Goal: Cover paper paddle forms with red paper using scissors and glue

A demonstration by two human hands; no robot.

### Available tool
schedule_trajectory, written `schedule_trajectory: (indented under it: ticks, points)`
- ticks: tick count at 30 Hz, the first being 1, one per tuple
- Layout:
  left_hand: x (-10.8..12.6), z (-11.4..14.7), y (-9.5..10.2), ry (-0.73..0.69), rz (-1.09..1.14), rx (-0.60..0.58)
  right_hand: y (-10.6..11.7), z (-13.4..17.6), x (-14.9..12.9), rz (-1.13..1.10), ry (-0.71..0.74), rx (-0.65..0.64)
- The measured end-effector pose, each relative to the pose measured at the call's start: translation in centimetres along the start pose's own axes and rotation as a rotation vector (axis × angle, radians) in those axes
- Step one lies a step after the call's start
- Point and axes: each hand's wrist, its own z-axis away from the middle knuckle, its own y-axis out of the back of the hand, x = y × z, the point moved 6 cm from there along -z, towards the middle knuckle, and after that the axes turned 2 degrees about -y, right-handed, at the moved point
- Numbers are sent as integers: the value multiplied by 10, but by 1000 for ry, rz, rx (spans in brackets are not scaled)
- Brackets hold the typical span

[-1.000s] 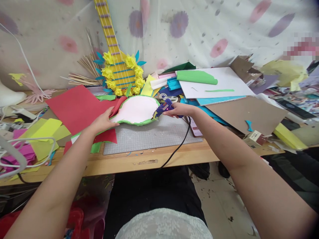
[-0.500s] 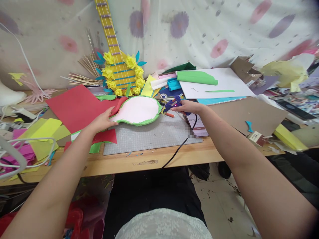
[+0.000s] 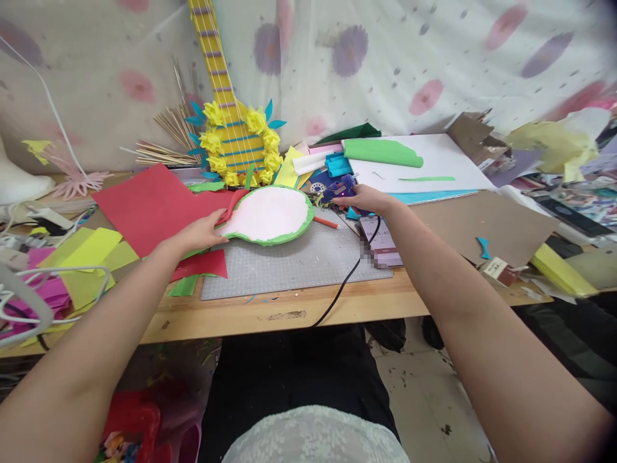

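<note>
My left hand [image 3: 205, 233] is closed on the narrow end of a white paddle-shaped board [image 3: 272, 213] edged with green crepe paper. The board lies over the grey cutting mat [image 3: 289, 265], its round part to the right. In my right hand [image 3: 370, 198] is a purple-blue hot glue gun [image 3: 339, 188] with a small red light. The gun's front points left, just beyond the board's right rim; its exact tip is hard to make out. From its handle a black cord [image 3: 344, 283] hangs down over the table edge.
A yellow paper guitar [image 3: 236, 145] stands behind the board. Red paper [image 3: 154, 206] lies left, and an orange-red stick [image 3: 326, 222] rests by the rim. A phone [image 3: 380, 241] is under the cord. Rolled green paper [image 3: 383, 152] lies on white sheets at the back.
The glue gun has moved slightly up and away from the board's right rim, uncovering more of the orange-red stick. My left hand keeps its hold on the board.
</note>
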Motion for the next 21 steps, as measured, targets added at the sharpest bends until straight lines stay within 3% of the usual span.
schedule_trajectory:
  ticks: [6, 16, 21]
  points:
    - [2, -4, 3, 2, -75, -13, 0, -2, -4, 78, -2, 16]
    - [-2, -4, 2, -1, -59, 2, -3, 6, 6, 97, 8, -90]
    - [-7, -7, 0, -11, -10, 7, -16, 11, 0, 32, 30, -182]
